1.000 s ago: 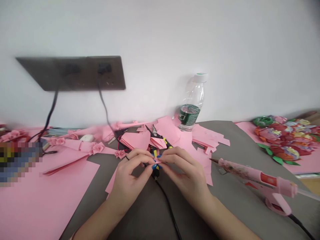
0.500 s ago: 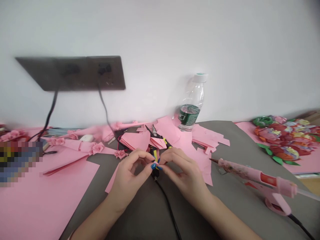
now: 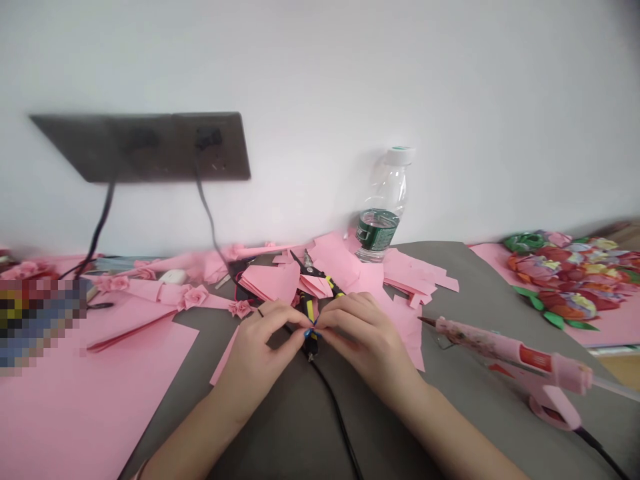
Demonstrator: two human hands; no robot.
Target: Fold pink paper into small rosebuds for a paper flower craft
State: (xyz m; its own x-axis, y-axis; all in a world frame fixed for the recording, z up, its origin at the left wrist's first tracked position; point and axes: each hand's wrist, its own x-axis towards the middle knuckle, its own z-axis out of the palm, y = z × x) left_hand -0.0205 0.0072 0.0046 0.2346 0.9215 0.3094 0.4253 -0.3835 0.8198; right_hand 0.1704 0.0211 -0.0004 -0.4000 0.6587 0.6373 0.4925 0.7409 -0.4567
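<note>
Thumb and index finger of my left hand [image 3: 263, 353] are pinched together, tip to tip with those of my right hand [image 3: 373, 343]. A small piece of pink paper showed between the fingertips a moment ago; now the blue-nailed fingers hide almost all of it. Beneath and behind the fingers lie pliers [image 3: 311, 269] with black and yellow handles, partly covered by my hands. Folded pink paper pieces [image 3: 273, 283] rest just beyond. A black cord [image 3: 336, 407] runs from under my fingers toward the front edge.
At right lies a pink glue gun [image 3: 505, 350], its tip toward my right hand. A clear plastic bottle [image 3: 379, 230] leans by the wall. Pink paper roses [image 3: 194, 297] and large pink sheets [image 3: 100, 400] are at left; colourful paper flowers [image 3: 575, 280] sit far right.
My fingertips have drawn closer together, and the pink paper between them is now mostly covered. My left hand has turned slightly; the objects around have stayed put.
</note>
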